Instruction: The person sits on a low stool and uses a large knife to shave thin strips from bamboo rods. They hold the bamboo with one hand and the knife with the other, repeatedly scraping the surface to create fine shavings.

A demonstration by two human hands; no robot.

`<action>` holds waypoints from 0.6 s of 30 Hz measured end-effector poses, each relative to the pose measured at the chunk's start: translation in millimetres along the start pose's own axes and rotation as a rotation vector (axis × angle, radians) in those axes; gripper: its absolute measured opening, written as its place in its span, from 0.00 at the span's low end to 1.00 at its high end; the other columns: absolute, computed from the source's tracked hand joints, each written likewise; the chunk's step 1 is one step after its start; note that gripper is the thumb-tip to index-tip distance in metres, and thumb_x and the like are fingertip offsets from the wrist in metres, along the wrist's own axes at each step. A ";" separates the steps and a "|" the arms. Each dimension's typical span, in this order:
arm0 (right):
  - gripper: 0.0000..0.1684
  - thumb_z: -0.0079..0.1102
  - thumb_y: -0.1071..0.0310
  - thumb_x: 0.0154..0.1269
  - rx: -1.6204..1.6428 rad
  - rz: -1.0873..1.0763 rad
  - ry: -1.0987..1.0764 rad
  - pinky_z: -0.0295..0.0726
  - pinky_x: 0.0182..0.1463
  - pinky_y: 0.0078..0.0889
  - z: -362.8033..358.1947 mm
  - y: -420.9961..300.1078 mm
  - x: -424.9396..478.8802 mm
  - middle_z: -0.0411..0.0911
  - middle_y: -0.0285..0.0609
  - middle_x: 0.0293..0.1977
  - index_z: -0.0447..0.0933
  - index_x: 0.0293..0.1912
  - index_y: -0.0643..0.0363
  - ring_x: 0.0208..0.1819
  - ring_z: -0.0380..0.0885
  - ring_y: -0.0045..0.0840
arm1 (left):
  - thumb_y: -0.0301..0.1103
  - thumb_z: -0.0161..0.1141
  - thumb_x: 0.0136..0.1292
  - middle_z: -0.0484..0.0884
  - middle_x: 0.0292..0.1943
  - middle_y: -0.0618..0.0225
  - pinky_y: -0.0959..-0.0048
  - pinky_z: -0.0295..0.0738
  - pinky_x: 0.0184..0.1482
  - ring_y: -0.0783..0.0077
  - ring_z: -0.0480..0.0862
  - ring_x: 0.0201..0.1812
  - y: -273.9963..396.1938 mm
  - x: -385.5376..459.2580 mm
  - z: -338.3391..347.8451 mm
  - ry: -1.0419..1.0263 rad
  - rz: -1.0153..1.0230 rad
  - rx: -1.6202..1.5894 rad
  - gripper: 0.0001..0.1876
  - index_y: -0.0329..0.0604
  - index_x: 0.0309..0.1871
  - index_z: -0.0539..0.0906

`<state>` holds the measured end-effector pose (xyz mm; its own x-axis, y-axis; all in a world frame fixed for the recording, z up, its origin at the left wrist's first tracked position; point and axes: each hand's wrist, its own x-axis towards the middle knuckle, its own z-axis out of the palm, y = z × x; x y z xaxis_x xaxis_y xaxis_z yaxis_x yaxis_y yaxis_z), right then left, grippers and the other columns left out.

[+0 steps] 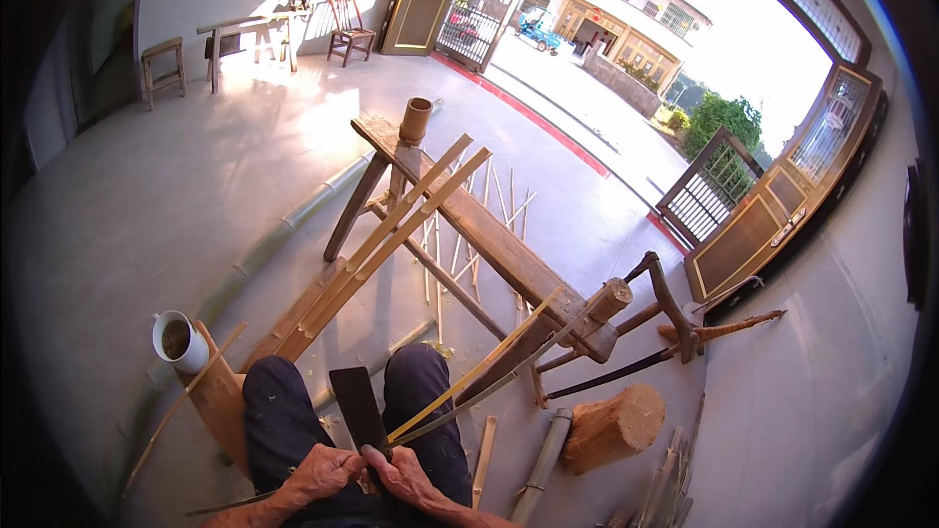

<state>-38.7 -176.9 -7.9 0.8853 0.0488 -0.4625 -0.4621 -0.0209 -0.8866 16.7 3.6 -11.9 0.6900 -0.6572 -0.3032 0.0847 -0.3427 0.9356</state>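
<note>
My hands meet low in the view, above my lap. The right hand [402,475] is closed at the base of a dark, broad-bladed knife [356,402], which points up between my knees. Beside the blade, a bamboo strip parts into a yellow length [477,365] and a greenish length [486,393], both reaching up to the right towards the bench. My left hand [324,471] is closed against the right one, apparently on the strip; its fingertips are hidden. A thin strip end [227,506] shows beyond the left wrist.
A wooden bench [506,249] carries a bamboo cup [416,121] and a peg [610,299]. Split bamboo lengths [396,238] lean past my left knee, near a mug [180,341]. A log [616,429], a bow-frame saw [660,337] and a bamboo pole [541,466] lie right.
</note>
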 end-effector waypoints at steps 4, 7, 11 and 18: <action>0.34 0.49 0.45 0.76 -0.101 0.033 -0.011 0.73 0.26 0.25 -7.5 -10.7 -0.8 0.78 0.38 0.17 0.80 0.25 0.64 0.21 0.76 0.18 | 0.50 0.53 0.76 0.84 0.24 0.67 0.75 0.77 0.35 0.77 0.82 0.28 5.7 4.8 -1.4 -0.038 -0.070 0.009 0.24 0.38 0.35 0.88; 0.33 0.50 0.46 0.77 -0.341 0.057 0.075 0.73 0.25 0.24 -20.9 1.4 7.2 0.79 0.39 0.17 0.80 0.26 0.64 0.20 0.76 0.19 | 0.49 0.53 0.76 0.84 0.24 0.68 0.75 0.78 0.36 0.77 0.82 0.28 4.8 6.6 -5.2 -0.061 -0.027 -0.035 0.24 0.38 0.36 0.88; 0.31 0.44 0.57 0.77 -0.028 -0.136 0.105 0.69 0.20 0.28 -4.1 -47.1 -21.5 0.76 0.40 0.12 0.80 0.20 0.64 0.14 0.74 0.24 | 0.49 0.54 0.76 0.84 0.24 0.69 0.76 0.77 0.35 0.79 0.81 0.29 13.1 2.1 -7.9 -0.076 -0.115 -0.043 0.23 0.38 0.36 0.88; 0.29 0.47 0.55 0.77 -0.162 -0.251 0.214 0.70 0.22 0.31 -13.2 -23.7 -12.5 0.77 0.41 0.14 0.81 0.25 0.64 0.16 0.75 0.24 | 0.40 0.50 0.75 0.86 0.26 0.62 0.69 0.79 0.35 0.68 0.86 0.29 36.0 -4.8 0.8 -0.016 0.132 0.019 0.19 0.40 0.32 0.85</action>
<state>-38.2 -190.1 18.8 0.9690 -0.1369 -0.2057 -0.2298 -0.1935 -0.9538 15.8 -6.2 23.1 0.6828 -0.7079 -0.1811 -0.0193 -0.2652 0.9640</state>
